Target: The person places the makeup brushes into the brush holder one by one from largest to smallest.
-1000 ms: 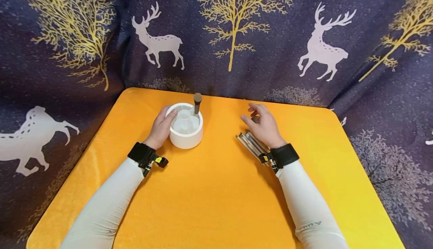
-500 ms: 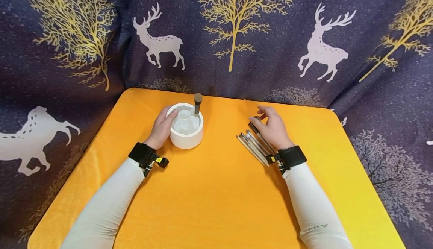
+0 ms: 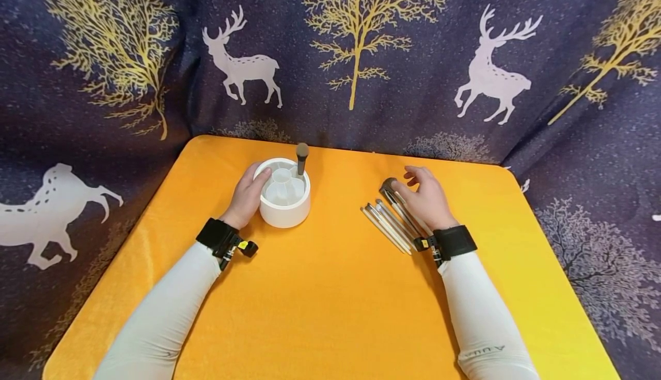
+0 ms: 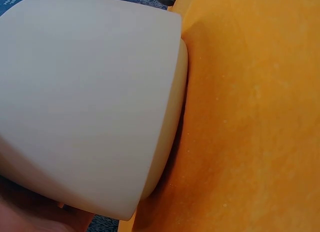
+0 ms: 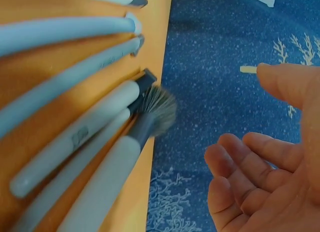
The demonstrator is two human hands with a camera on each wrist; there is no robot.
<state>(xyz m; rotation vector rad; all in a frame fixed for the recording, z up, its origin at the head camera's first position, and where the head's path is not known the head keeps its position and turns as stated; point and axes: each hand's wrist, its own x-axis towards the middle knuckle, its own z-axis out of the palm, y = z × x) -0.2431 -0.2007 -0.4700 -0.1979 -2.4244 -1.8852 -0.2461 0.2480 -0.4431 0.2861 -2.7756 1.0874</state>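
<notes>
My left hand (image 3: 242,201) grips a round white makeup brush organizer (image 3: 284,216) by its left side, thumb over the rim. Clear dividers split its inside into compartments. One makeup brush (image 3: 302,161) stands bristles-up in the back right compartment. In the left wrist view the organizer's smooth wall (image 4: 90,96) fills much of the frame. My right hand (image 3: 426,201) hovers at the right of several loose makeup brushes (image 3: 383,226) with pale handles. Its fingers are loosely bent, with nothing between them in the right wrist view. A fluffy brush (image 5: 110,177) lies nearest that hand.
An orange cloth (image 3: 320,299) covers the table. Behind it hangs a dark blue curtain (image 3: 413,81) with white deer and gold trees. The brushes lie side by side, slanted, their bristles pointing to the far left.
My right hand has moved rightward from above the brushes, uncovering more of them, including the fluffy head. The left hand and the organizer have stayed in place.
</notes>
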